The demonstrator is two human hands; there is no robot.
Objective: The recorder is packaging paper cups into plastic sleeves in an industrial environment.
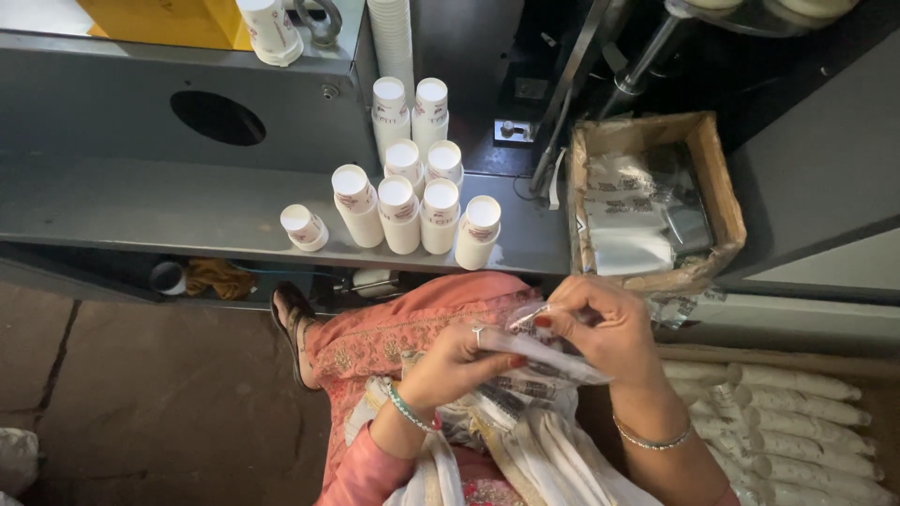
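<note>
Both my hands hold a clear plastic sleeve bag (539, 358) over my lap. My left hand (459, 361) pinches its lower left part. My right hand (600, 328) grips the upper end near the bag's mouth. Under the bag lie more printed plastic bags (525, 440) on my lap. On the grey metal shelf (141, 211) in front stand several stacks of upside-down white paper cups (408, 192).
A cardboard box (722, 178) with plastic bags stands at the right of the shelf. Bagged cup stacks (797, 422) lie at the lower right. A yellow box (169, 19) sits on the machine top. My sandalled foot (292, 323) rests on the stone floor (141, 394).
</note>
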